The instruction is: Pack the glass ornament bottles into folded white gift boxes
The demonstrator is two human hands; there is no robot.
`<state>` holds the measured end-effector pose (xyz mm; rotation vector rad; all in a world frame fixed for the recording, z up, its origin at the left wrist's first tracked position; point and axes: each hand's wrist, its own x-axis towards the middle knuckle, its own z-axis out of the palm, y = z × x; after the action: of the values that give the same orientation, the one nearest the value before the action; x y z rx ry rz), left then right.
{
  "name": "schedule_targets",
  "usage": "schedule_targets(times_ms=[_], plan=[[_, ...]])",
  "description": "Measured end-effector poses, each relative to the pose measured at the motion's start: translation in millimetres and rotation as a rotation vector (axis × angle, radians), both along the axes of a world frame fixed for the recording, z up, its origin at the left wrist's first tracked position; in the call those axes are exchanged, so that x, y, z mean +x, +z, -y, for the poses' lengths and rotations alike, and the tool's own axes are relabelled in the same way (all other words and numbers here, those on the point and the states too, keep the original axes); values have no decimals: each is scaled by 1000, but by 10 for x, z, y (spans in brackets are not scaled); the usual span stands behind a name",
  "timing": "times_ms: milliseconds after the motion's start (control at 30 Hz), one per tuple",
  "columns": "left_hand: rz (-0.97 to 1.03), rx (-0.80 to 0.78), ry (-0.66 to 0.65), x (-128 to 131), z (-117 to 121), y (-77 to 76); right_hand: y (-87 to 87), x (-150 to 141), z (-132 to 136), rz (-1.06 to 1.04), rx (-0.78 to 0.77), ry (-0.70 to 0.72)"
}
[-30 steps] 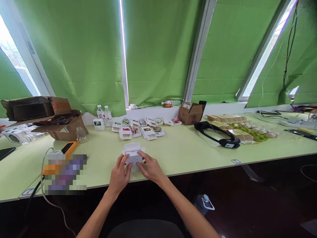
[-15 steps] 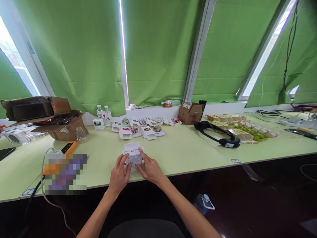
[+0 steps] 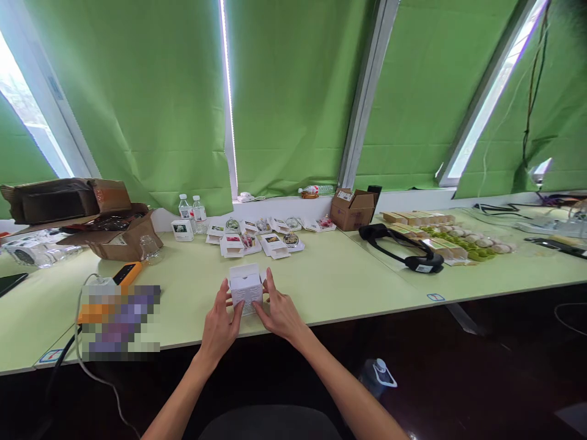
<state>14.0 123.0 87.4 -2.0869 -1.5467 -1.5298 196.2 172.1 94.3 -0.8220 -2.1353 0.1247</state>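
Observation:
A small white cardboard box point(image 3: 247, 292) with printed text on its near side stands near the table's front edge, its top flap raised at the back. My left hand point(image 3: 223, 319) grips the box's left side, thumb on the printed face. On the opposite side my right hand point(image 3: 279, 311) holds it too, thumb low on the front and index finger pointing up beside the flap. What the box contains is hidden. Beyond it lie several opened white boxes point(image 3: 232, 246) with round clear containers point(image 3: 291, 239) of dried plant material beside them.
At left are a torn brown carton point(image 3: 126, 238), a clear jar point(image 3: 149, 249) and an orange device point(image 3: 128, 273). Two water bottles point(image 3: 199, 209) and a closed white box point(image 3: 182, 230) stand behind. To the right are a small carton point(image 3: 352, 209), a black headset point(image 3: 419, 263) and green trays point(image 3: 474, 247).
Fingers of both hands have come off the box's top edges to its sides. The right index finger has risen, and the top flap and opening show more fully.

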Motion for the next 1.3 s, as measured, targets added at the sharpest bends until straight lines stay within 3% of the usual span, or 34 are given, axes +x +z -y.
schedule_targets(times_ms=[1300], plan=[[31,-71,-43,-21,-12,0,27,11,23,43,11,-18]])
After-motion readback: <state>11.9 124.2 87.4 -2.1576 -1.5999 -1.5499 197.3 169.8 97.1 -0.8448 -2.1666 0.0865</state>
